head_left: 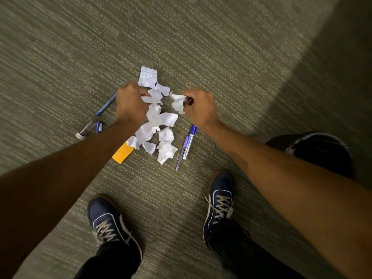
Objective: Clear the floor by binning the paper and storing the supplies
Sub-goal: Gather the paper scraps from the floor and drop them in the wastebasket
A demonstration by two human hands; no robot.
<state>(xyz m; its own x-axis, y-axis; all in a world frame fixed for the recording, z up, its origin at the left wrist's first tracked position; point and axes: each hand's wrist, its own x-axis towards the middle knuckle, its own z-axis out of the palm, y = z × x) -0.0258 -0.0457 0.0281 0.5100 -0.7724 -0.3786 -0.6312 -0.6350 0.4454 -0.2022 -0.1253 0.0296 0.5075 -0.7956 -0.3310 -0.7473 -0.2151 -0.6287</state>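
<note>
Several crumpled and torn white paper scraps [161, 133] lie in a heap on the carpet in front of my feet. My left hand [130, 105] is closed on white paper scraps at the heap's upper left. My right hand [198, 106] grips a crumpled white scrap [178, 102] at the heap's upper right. A flat printed slip [148, 76] lies just beyond the heap. An orange sticky note [122, 153] sits partly under the scraps. A blue marker [189, 142] and a purple pen [181, 154] lie right of the heap.
Left of my left hand a blue pen [105, 105], a clear pen barrel [86, 130] and a small blue cap [99, 126] lie on the carpet. A dark round bin [322, 150] stands at the right, behind my right forearm. My two blue shoes [112, 224] are below.
</note>
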